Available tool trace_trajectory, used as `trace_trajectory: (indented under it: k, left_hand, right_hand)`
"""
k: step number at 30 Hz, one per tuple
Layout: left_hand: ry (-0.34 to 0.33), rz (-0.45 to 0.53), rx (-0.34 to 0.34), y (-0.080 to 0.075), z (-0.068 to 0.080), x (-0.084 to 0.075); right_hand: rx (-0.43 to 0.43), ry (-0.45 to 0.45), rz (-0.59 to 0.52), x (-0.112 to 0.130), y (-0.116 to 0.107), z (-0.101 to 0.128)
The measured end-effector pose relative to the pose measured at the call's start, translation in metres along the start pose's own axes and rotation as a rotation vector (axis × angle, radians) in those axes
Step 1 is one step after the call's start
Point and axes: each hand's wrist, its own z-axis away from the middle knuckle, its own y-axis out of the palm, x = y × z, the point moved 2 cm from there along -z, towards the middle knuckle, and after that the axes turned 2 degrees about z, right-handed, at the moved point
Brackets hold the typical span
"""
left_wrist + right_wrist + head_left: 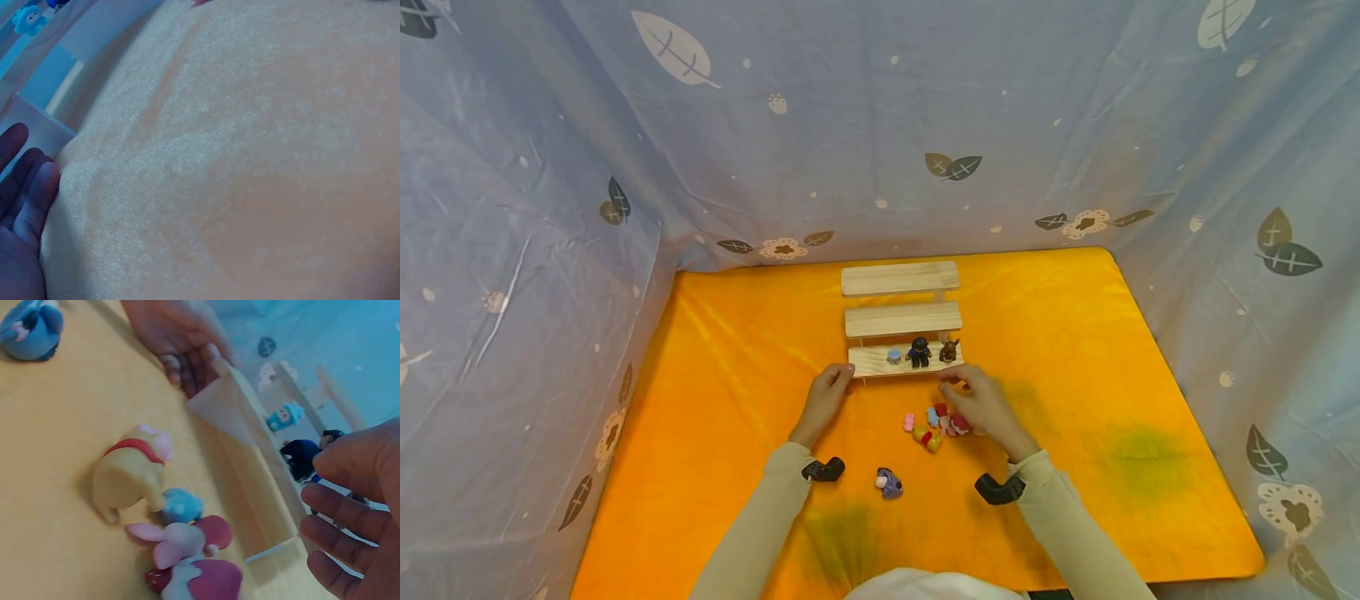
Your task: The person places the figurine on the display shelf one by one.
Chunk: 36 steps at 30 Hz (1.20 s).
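Note:
A three-tier wooden shelf (901, 321) stands on the orange cloth. Its bottom tier carries a light blue figurine (893, 356), a dark figurine (919, 352) and a brown one (949, 350). My left hand (829, 392) rests with fairly straight fingers (25, 187) against the left end of the bottom plank (250, 462). My right hand (977, 396) hovers at the plank's right end with loosely spread fingers (350, 512) and holds nothing. Just below it lies a small pile of figurines (936, 421), among them a yellow one (128, 472) and a pink-eared one (181, 540).
A blue-grey figurine (888, 482) lies alone on the orange cloth (737, 350) between my forearms. Grey leaf-print fabric (880, 125) walls in the cloth at the back and both sides. The shelf's two upper tiers are bare.

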Motion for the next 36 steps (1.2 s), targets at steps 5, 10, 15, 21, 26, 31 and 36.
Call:
trace_trajectory:
  k: [5, 10, 15, 21, 26, 31, 36]
  left_hand:
    - [-0.002, 0.002, 0.000, 0.000, 0.000, 0.000]
    - [-0.007, 0.001, 0.002, 0.000, 0.000, -0.002]
    - [-0.003, 0.012, 0.003, 0.001, 0.000, -0.003]
    - [0.007, 0.003, 0.008, 0.001, 0.000, -0.002]
    - [0.002, 0.000, 0.019, 0.000, 0.003, -0.009]
    - [-0.027, -0.001, 0.049, 0.000, 0.002, -0.010]
    - [-0.021, 0.004, 0.024, 0.000, -0.002, 0.000]
  right_hand:
    - [0.065, -0.062, 0.070, -0.004, 0.010, 0.001]
    - [0.090, -0.165, 0.180, -0.004, 0.016, 0.002]
    - [0.099, -0.187, 0.255, -0.002, 0.019, 0.004]
    - [0.120, -0.170, 0.277, -0.002, 0.020, 0.006]
    - [0.154, -0.160, 0.281, -0.005, 0.022, 0.008]
    - [0.188, -0.162, 0.264, -0.008, 0.023, 0.009]
    - [0.212, -0.164, 0.267, -0.010, 0.025, 0.010]
